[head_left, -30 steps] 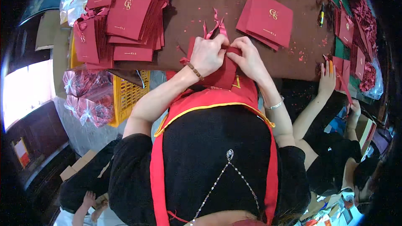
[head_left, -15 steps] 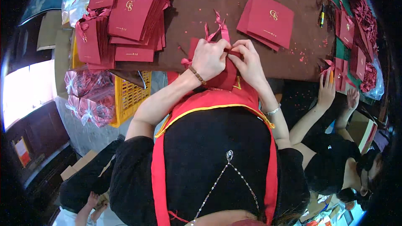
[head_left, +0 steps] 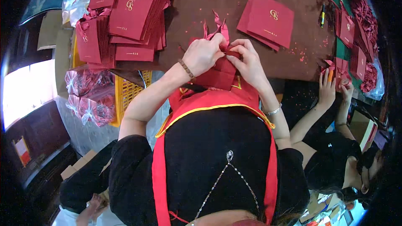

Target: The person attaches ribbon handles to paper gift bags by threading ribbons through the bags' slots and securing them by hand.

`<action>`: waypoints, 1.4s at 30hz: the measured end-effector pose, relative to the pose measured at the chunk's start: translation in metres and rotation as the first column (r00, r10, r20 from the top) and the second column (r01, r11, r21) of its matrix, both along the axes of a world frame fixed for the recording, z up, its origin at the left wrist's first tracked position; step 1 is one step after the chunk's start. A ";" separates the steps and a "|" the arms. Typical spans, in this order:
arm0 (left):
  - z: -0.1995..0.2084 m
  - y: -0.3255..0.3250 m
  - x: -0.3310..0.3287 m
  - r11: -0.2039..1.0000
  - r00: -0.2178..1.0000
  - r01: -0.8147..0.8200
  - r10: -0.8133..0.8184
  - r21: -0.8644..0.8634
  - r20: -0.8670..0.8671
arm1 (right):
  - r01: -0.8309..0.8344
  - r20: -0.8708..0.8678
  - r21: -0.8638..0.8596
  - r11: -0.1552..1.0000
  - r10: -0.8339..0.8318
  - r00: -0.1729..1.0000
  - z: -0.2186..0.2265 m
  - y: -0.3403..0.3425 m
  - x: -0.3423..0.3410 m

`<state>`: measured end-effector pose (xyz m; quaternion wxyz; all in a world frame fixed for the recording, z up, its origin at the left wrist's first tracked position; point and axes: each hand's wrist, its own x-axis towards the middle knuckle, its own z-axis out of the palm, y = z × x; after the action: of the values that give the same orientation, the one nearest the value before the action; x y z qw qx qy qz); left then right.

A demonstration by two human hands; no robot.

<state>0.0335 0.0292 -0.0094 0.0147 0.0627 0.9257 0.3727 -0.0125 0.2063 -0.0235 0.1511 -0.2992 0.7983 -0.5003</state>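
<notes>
Brown desk (head_left: 184,20) up top on my feed, with red scraps (head_left: 302,59) sprinkled over it, a big pile of bags (head_left: 132,14) to the left and a small stack (head_left: 270,20) to the right. So what I'm seeing from over here: the red bag (head_left: 215,77) is at the near edge, roughly in the middle, its lower end over the apron (head_left: 217,98). Left hand (head_left: 204,55) slants in from the lower left, back of the hand up, fingers (head_left: 218,40) curled and pinching the bag's top end. Right hand (head_left: 251,60) comes at it from the other side, forearm angled inward, thumb and index nipping just beside the left's grip. Can't tell from my seat whether they've got the bag by paper or by ribbon (head_left: 224,29); loose ribbon ends poke up just past the left hand. Far right, a co-worker's hand (head_left: 326,90) is at the desk's edge.
</notes>
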 end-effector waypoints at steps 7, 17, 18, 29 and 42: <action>0.001 0.006 0.005 1.000 0.999 -0.008 0.009 0.013 -0.046 | -0.018 -0.070 -0.008 1.000 0.018 0.997 -0.004 0.000 0.000; 0.009 0.001 0.002 0.901 0.952 -0.059 -0.079 -0.430 -0.295 | -0.087 0.005 0.046 0.995 0.087 0.996 0.007 0.000 0.005; 0.007 -0.001 0.000 0.919 0.946 -0.057 -0.076 -0.391 -0.315 | -0.090 0.004 0.046 0.995 0.090 0.996 0.008 -0.001 0.007; 0.018 -0.030 -0.049 0.936 0.858 0.337 -0.262 -0.100 0.442 | 0.030 -0.136 0.026 0.999 -0.026 0.990 0.001 -0.011 0.012; 0.001 -0.028 -0.059 0.913 0.881 -0.250 0.075 0.324 0.468 | 0.003 0.144 -0.021 1.000 0.000 0.990 -0.002 -0.009 0.007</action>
<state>-0.0252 0.0008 -0.0081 0.1821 -0.1020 0.8110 0.5466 -0.0052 0.1971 -0.0255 0.2048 -0.2631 0.7801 -0.5294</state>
